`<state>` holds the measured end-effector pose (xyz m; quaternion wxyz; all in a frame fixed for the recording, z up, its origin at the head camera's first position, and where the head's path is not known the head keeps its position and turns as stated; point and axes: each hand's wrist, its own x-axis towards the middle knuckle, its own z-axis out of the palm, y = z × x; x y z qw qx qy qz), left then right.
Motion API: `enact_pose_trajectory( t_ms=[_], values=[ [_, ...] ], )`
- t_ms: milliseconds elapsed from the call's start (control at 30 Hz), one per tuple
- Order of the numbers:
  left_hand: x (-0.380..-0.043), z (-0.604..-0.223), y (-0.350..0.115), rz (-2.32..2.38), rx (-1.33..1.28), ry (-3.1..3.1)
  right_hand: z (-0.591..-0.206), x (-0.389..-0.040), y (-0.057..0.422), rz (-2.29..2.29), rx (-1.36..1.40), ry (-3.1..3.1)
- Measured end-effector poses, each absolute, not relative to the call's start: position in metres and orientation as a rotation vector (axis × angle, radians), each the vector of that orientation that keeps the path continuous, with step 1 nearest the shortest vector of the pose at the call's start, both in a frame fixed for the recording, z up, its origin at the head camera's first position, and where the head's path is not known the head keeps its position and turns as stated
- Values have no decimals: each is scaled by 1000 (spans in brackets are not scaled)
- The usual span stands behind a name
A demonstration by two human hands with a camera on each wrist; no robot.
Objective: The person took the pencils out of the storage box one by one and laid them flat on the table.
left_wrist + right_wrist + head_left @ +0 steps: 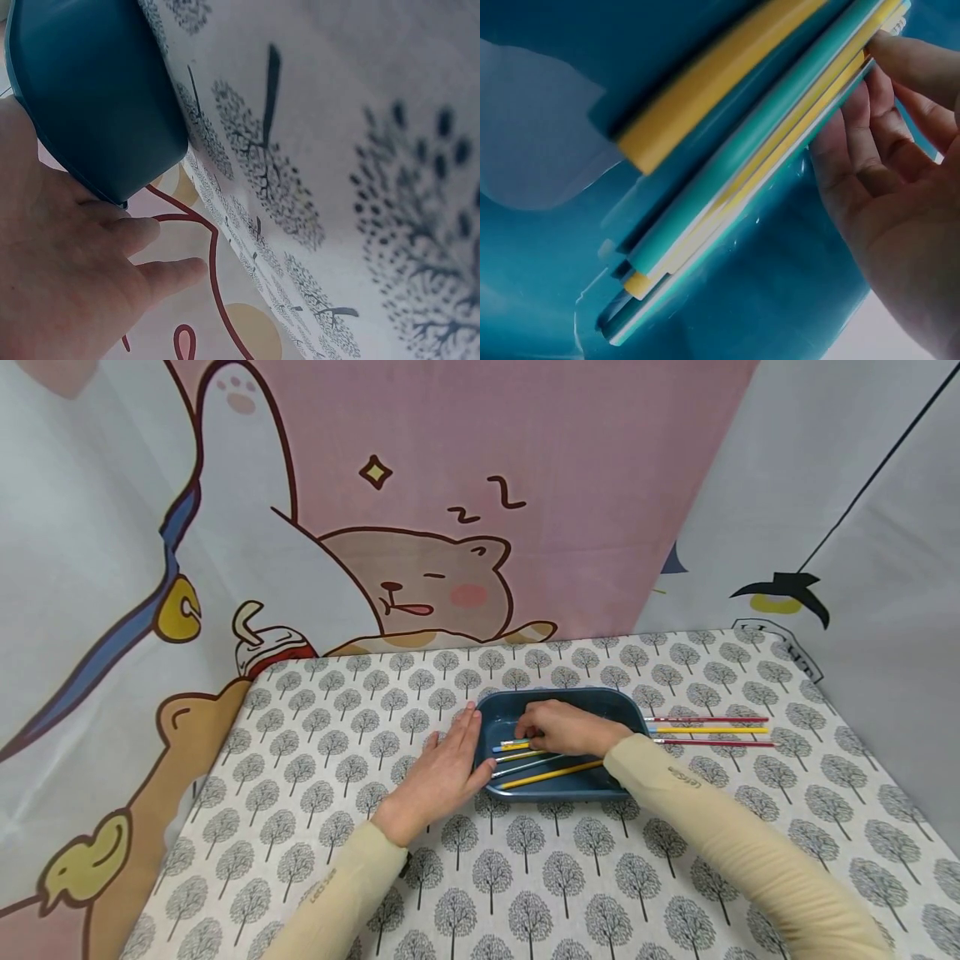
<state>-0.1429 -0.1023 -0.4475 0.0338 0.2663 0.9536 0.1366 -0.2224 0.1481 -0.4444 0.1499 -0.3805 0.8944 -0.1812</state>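
Observation:
A dark blue tray (592, 695) stands on the table with several pencils in it, some yellow and some green. My left hand (442, 768) rests against the tray's left end, fingers straight along the rim and thumb over the edge. In the left wrist view its fingers lie beside the tray's outer wall (97, 90). Inside the tray, my right hand (562, 727) has thumb and fingertips at a yellow pencil (847, 71), pinching it near its ferrule end. Green pencils (727, 172) lie alongside. Another yellow pencil (551, 774) lies apart, nearer the tray's front wall.
Right of the tray, a red pencil (712, 720), a yellow pencil (712, 730) and another red pencil (720, 743) lie side by side, ends close to the tray. A tree-print cloth (337, 860) covers the table. Printed curtains (600, 485) hang behind and at both sides.

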Motion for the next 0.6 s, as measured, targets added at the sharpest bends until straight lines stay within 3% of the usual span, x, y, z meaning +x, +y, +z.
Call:
enact_pose_trajectory(
  t_ms=[600],
  values=[
    [-143,-448,-102,427,815,2928,-444,-222,148,-592,-1066,2582]
  ],
)
